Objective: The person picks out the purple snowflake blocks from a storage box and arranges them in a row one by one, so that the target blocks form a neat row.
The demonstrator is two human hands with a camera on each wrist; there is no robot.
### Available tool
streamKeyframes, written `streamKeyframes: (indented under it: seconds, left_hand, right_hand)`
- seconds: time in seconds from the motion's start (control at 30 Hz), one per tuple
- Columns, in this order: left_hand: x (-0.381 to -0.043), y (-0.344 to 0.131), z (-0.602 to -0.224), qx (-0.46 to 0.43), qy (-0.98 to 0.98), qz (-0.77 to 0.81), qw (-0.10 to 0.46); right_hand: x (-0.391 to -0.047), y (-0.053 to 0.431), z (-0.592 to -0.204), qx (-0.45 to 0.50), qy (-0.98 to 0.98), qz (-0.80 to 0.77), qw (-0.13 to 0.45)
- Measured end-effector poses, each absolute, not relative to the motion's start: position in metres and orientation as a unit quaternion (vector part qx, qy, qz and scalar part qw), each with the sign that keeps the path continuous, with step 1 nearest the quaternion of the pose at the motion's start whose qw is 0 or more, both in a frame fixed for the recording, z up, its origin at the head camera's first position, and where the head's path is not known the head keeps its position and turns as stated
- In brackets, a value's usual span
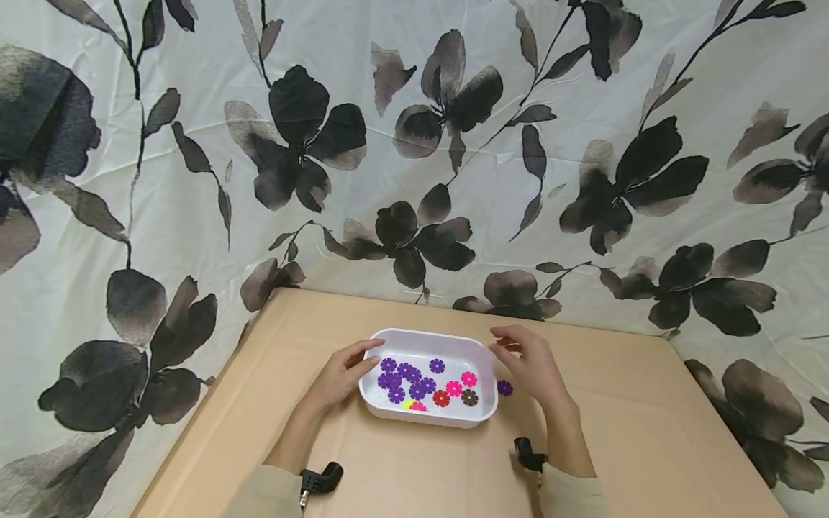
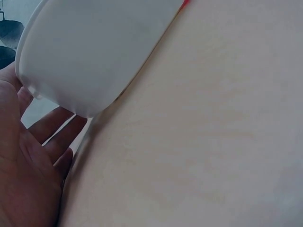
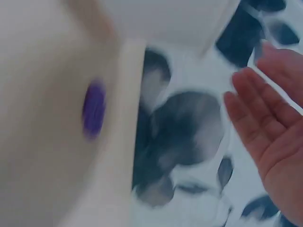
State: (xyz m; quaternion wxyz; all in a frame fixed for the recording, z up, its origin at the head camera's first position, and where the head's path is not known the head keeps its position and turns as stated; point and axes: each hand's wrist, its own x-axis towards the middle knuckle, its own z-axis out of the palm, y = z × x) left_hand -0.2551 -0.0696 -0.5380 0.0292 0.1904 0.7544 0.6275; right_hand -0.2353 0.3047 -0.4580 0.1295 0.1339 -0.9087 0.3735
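Observation:
A white plastic tub [image 1: 427, 419] with rounded corners stands on the tan board. In it lie several small flower-shaped discs: purple discs [image 1: 417, 389] mostly at the left and middle, pink discs [image 1: 468, 379], a red disc [image 1: 441, 398] and a brown disc [image 1: 469, 397] towards the right, and a bit of yellow at the near wall. My left hand [image 1: 337, 375] grips the tub's left end, its fingers against the outer wall [image 2: 66, 71] in the left wrist view. Beside the tub's right end hovers my right hand [image 1: 532, 362], holding nothing. One purple disc [image 1: 504, 388] lies outside the tub, near that hand.
The tan board [image 1: 401, 475] carries the tub and reaches back to a hanging cloth [image 1: 388, 187] with dark flowers. This cloth also runs along the board's left and right sides. A black wrist camera [image 1: 529, 455] is on the right wrist, another [image 1: 322, 478] on the left.

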Motion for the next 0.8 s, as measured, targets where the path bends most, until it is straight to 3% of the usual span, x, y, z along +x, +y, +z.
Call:
streamKeyframes:
  seconds: [0.13, 0.4, 0.6, 0.8]
  left_hand:
    - [-0.256, -0.069, -0.537, 0.191, 0.755, 0.626, 0.03]
    - [-0.257, -0.07, -0.539, 0.193, 0.749, 0.633, 0.034]
    - [-0.256, -0.07, -0.54, 0.191, 0.744, 0.639, 0.036]
    - [-0.258, -0.069, -0.541, 0.194, 0.746, 0.636, 0.029]
  right_hand:
    - [-0.23, 0.269, -0.45, 0.186, -0.873, 0.427, 0.146]
    - [-0.224, 0.21, -0.463, 0.227, -0.879, 0.411, 0.086]
    - [-0.224, 0.194, -0.476, 0.239, -0.892, 0.381, 0.045]
    - [-0.227, 0.192, -0.486, 0.261, -0.909, 0.321, 0.058]
